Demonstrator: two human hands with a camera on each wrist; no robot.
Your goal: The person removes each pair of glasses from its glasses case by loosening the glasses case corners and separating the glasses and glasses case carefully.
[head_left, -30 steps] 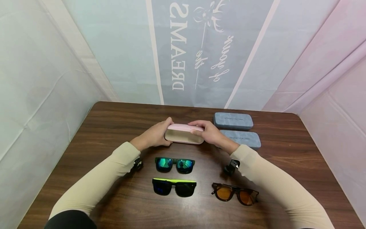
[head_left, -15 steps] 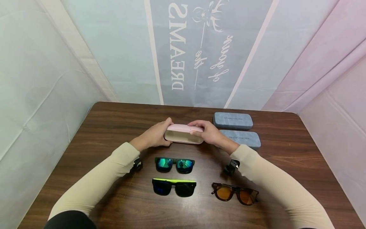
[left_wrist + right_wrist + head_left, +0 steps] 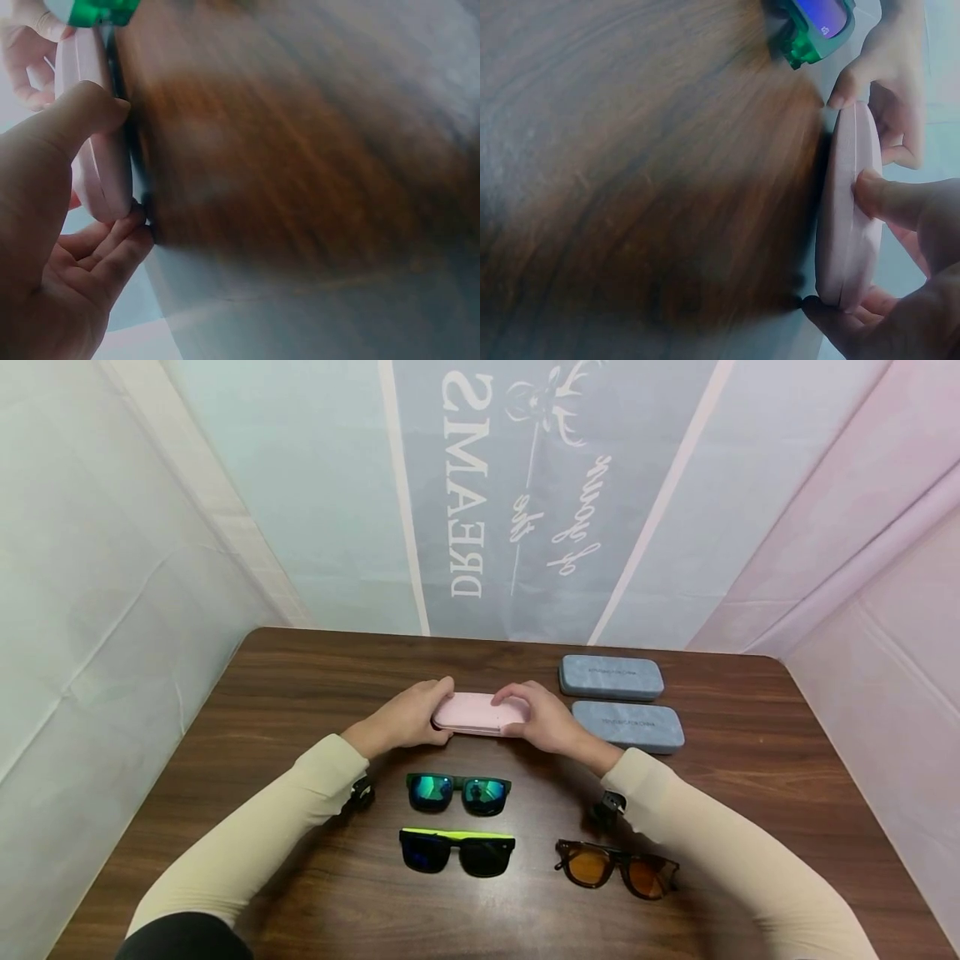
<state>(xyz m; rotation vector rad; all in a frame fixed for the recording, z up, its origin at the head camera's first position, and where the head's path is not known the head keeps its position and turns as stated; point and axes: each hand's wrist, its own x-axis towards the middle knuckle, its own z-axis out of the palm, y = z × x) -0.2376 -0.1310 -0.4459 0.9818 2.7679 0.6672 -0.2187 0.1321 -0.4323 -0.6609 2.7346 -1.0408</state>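
A pink glasses case [image 3: 472, 712], its lid down, lies on the wooden table toward the back middle. My left hand [image 3: 405, 714] grips its left end, thumb at the near side and fingers round the end, as the left wrist view shows too. At the right end, my right hand [image 3: 551, 720] holds it with the thumb on the near side and fingers over the lid. In the right wrist view the pink case [image 3: 847, 206] shows a thin seam along its side. The inside of the case is hidden.
Two blue-grey glasses cases [image 3: 611, 677] lie behind and beside the right hand. Nearer stand green-framed sunglasses [image 3: 459, 794] with mirrored lenses, black sunglasses [image 3: 457, 852] with a yellow-green top, and brown-framed glasses [image 3: 617, 868] with orange lenses. A printed cloth backdrop [image 3: 510, 610] hangs behind the table.
Half a second ago the pink case stood open with its tan inside showing; now its lid is down. The right hand has come forward and down with the lid; the left stayed nearly in place.
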